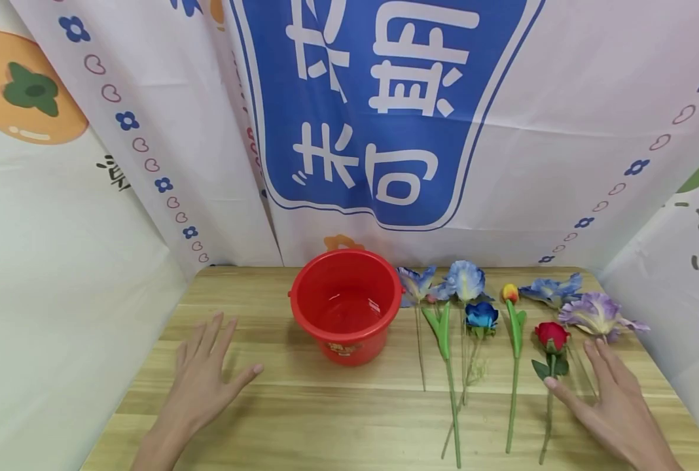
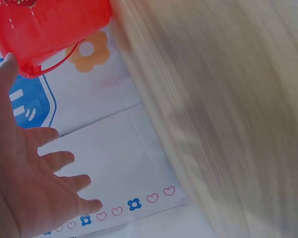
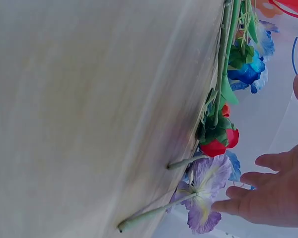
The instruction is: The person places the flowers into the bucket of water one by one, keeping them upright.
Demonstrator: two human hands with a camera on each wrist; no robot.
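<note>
My left hand (image 1: 202, 379) is spread over the left side of the table, fingers straight and holding nothing. To its right stands an upright red bucket (image 1: 358, 351), its inside bare. My right hand (image 1: 614, 405) is also spread, near a red rose (image 1: 552, 337) and a ruffled purple flower (image 1: 598, 314). In the right wrist view its fingers (image 3: 233, 206) overlap the purple flower's edge, gripping nothing. Left of the rose lie an orange-yellow tulip (image 1: 510, 292), a blue rose (image 1: 482, 316) and a pale blue flower (image 1: 466, 280), all on long stems.
A blue-violet flower (image 1: 416, 282) lies close beside the bucket, and another blue flower (image 1: 552, 290) is at the back right. Green leaves (image 1: 444, 333) on a long stem cross the thinner stems. Printed white cloth (image 1: 532, 176) hangs behind the wooden table (image 1: 302, 425) and along both sides.
</note>
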